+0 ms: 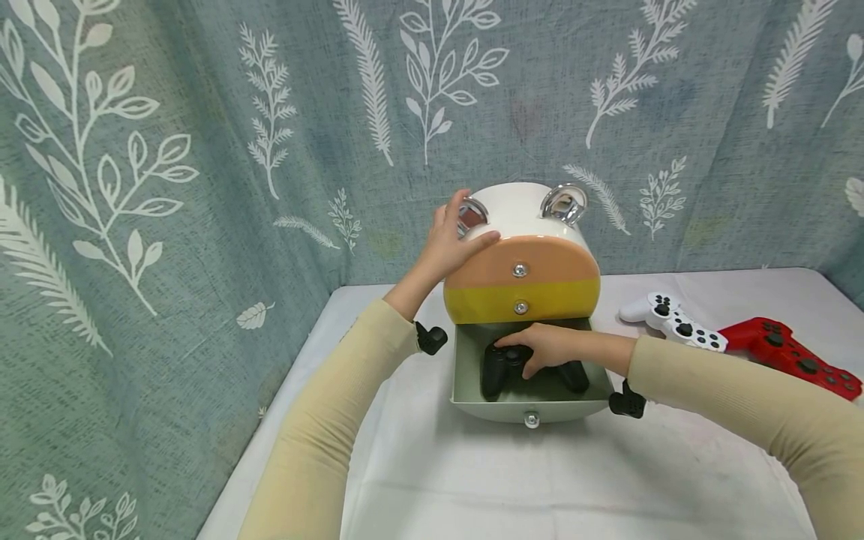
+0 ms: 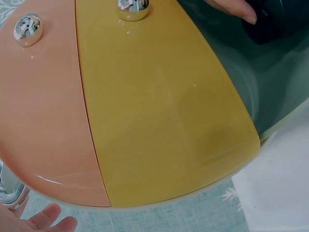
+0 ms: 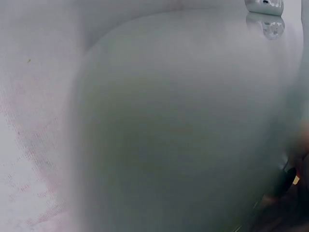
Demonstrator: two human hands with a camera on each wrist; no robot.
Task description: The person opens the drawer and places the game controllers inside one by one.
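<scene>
A small rounded cabinet (image 1: 523, 206) with a white top, chrome ear-like rings and orange and yellow drawer fronts stands on the table. My left hand (image 1: 451, 244) rests on its upper left, thumb along the top front edge and fingers spread by the left chrome ring (image 1: 472, 215). Below, the grey-green bottom drawer (image 1: 533, 411) is pulled out. Inside it lies a black game controller (image 1: 496, 371), and my right hand (image 1: 550, 346) grips it near the middle, covering part of it. In the left wrist view, a fingertip touches the controller (image 2: 275, 21).
White (image 1: 675, 319) and red (image 1: 786, 349) game controllers lie to the right of the cabinet, partly behind the right forearm. Leaf-patterned curtains (image 1: 513, 112) hang behind and left of the white-covered table (image 1: 472, 480). The drawer's outer face (image 3: 183, 121) fills the right wrist view, blurred.
</scene>
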